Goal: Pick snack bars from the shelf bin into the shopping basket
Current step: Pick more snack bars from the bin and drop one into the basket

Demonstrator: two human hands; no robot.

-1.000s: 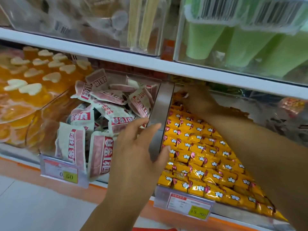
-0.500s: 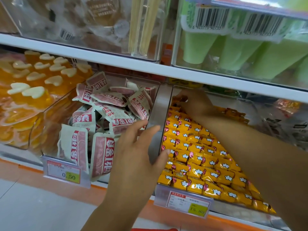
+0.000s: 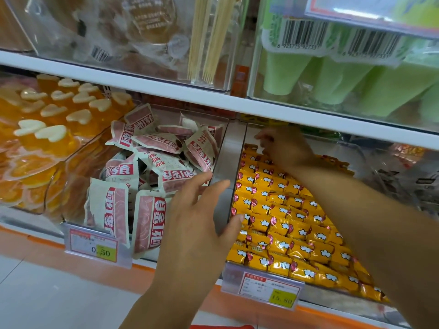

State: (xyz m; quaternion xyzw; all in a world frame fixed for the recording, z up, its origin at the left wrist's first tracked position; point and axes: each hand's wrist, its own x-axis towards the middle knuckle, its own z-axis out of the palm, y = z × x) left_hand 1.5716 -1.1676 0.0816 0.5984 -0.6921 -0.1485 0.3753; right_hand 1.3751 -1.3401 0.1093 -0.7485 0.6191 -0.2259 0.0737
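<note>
Yellow wrapped snack bars (image 3: 282, 210) fill a clear shelf bin (image 3: 234, 162) in neat rows. My right hand (image 3: 285, 148) reaches over them to the bin's back left corner. Its fingers curl down onto the rear row, and what lies under them is hidden. My left hand (image 3: 197, 222) hovers in front of the divider between two bins, fingers spread and straight. Its thumb tip touches the left edge of the yellow bars. A red sliver (image 3: 221, 326) shows at the bottom edge; I cannot tell whether it is the basket.
The bin to the left holds pink-and-white snack packets (image 3: 147, 172). Orange jelly cups (image 3: 47, 129) sit at far left. The white shelf board (image 3: 237, 108) hangs low over my right hand. Price tags (image 3: 268, 288) front the bins. Green pouches (image 3: 332, 74) are above.
My right hand has stayed at the back of the yellow-bar bin, shifting only slightly. My left hand holds about the same place, still spread.
</note>
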